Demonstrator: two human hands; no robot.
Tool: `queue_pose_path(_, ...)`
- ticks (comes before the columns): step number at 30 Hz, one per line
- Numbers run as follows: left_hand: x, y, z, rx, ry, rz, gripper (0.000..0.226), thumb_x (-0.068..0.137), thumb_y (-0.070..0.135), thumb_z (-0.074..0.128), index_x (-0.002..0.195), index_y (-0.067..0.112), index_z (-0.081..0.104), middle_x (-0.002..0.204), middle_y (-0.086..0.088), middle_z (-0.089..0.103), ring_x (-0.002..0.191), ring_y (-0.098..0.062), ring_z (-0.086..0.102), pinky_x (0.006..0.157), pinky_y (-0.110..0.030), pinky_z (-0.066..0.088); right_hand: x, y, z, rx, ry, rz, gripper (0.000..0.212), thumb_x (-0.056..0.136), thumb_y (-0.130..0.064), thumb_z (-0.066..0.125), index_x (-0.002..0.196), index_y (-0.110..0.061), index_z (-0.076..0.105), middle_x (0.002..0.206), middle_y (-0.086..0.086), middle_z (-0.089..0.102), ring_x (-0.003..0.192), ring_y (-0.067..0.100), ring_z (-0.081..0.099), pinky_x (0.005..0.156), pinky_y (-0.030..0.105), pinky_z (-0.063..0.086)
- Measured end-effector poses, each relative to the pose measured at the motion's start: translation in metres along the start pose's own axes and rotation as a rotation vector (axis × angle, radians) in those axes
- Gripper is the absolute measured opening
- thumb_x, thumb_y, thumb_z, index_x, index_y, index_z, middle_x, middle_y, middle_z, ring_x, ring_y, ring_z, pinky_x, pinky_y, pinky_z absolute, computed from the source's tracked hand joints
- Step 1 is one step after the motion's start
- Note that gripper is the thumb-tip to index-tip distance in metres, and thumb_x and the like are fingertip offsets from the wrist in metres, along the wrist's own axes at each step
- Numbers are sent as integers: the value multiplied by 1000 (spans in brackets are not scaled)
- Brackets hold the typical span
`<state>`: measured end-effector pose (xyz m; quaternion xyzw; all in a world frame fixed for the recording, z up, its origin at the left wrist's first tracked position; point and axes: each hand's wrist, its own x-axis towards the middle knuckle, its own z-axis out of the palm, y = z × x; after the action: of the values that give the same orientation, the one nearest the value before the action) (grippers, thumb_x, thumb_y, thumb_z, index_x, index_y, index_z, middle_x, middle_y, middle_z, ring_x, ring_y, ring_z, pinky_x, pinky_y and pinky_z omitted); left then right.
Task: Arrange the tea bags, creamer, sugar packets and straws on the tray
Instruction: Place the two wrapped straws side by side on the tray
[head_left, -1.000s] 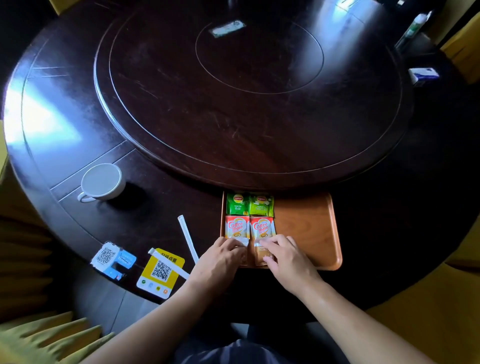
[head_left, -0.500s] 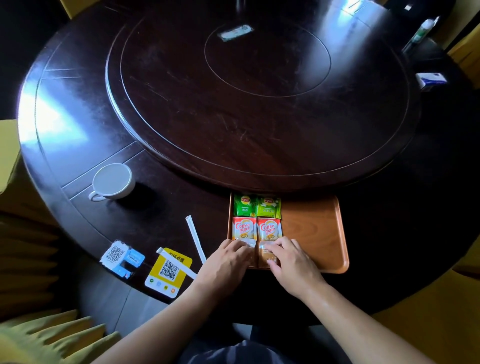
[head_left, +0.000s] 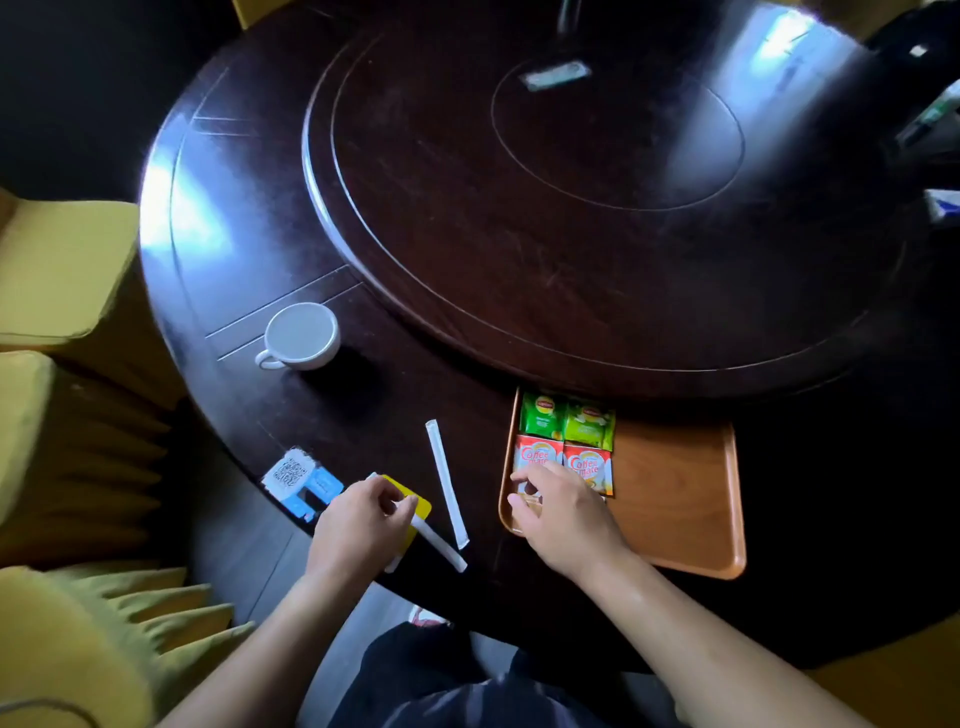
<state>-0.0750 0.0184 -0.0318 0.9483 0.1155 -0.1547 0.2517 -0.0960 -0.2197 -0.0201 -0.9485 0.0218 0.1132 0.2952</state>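
Item logged: wooden tray (head_left: 675, 499), taken as my landmark at the near edge of the dark round table (head_left: 249, 395). Contents, all packed into its left end: 2 green tea bags (head_left: 566, 421) side by side in the far corner, 2 red-and-white creamer sachets (head_left: 563, 462) touching them on the near side, and nearer still some small packets, probably sugar, mostly hidden under my right hand (head_left: 563, 514). That hand rested curled over those packets, fingertips down on them; whether it pinched 1 I could not tell. The tray's right half held nothing. Outside the tray, to its left: 2 paper-wrapped straws. The loose straw (head_left: 447, 483) lay just left of the tray, its long axis running roughly parallel to the tray's left edge. The second straw (head_left: 439, 543) lay further left, slanted across a yellow QR card (head_left: 415, 506), with my left hand (head_left: 363, 525) closed on its far end in a pinch. In my judgement the left hand was the nearer for both straws, and the carry would run rightward. Further left: a blue QR stand (head_left: 301, 480); beyond that, a white cup (head_left: 301, 335).
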Motion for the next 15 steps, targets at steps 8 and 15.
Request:
queue_pose_path(8,-5,-6,2,116,-34,-211,50,77,67,58,71,18,63,67,3,66,68,-21,62,59,-31,48,31,-57,33,-200,-196,11,26,92,-41,56,98,-17,65,98,2,64,94,29,63,75,38,52)
queue_pose_path(15,-2,12,12,24,-29,-290,27,70,39,62,64,13,57,63,0,59,60,-24,58,47,-26,34,42,-73,46,-347,-286,84,30,91,-35,60,107,-11,64,107,11,69,99,34,66,69,36,45)
